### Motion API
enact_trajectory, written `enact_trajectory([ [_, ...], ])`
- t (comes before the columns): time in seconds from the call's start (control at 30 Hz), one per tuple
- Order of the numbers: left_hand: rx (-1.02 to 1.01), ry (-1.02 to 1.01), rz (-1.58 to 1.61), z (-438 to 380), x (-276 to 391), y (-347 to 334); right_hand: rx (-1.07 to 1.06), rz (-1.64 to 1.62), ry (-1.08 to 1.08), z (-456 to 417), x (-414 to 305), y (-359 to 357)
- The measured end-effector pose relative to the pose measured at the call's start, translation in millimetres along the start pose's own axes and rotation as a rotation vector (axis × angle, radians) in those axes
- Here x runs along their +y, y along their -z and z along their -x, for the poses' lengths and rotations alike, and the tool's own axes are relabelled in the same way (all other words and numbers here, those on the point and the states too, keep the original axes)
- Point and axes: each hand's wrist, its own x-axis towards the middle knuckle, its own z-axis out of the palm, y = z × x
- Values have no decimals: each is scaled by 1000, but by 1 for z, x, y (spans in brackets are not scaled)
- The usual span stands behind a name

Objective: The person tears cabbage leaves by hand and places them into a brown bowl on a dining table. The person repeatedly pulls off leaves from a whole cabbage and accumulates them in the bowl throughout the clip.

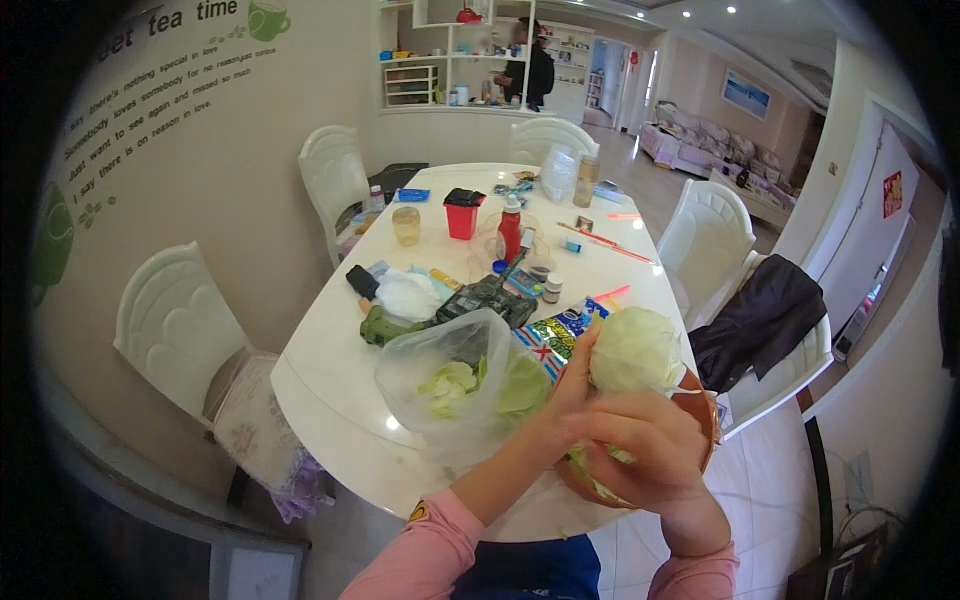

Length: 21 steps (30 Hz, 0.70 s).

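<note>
My left hand (576, 375) is closed around the side of a pale green head of cabbage (637, 351), held up above the right front of the table. Just below the cabbage, my right hand (645, 446) is blurred, with its fingers curled; whether it grips a leaf I cannot tell. Beneath both hands is an orange-brown bowl (705, 412), partly covered, with pieces of cabbage leaf (581, 461) in it. To the left of my left forearm lies a translucent plastic bag (401, 367), its mouth spread, with loose cabbage leaves (450, 386) inside.
On the white table (337, 420), a toy tank (487, 300), a printed snack packet (559, 334) and a white bundle (409, 295) sit behind the bag. Farther back stand a red bottle (510, 229) and a red bin (461, 215). Chairs surround the table; a person (534, 71) stands beyond.
</note>
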Motion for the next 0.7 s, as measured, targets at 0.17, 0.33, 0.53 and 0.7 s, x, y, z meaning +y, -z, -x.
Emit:
enact_trajectory([
  [0.17, 83, 34, -78, 6, 1, -6, -238, 236, 146, -38, 25, -88],
  [0.33, 27, 95, 39, 9, 7, -13, -447, 551, 213, -28, 48, -128],
  [0.53, -29, -79, 80, 11, 12, -1, -104, 142, 98, -22, 15, -51],
  [0.7, 39, -39, -158, 19, 15, -32, 177, 528, -269, 9, 24, 30],
])
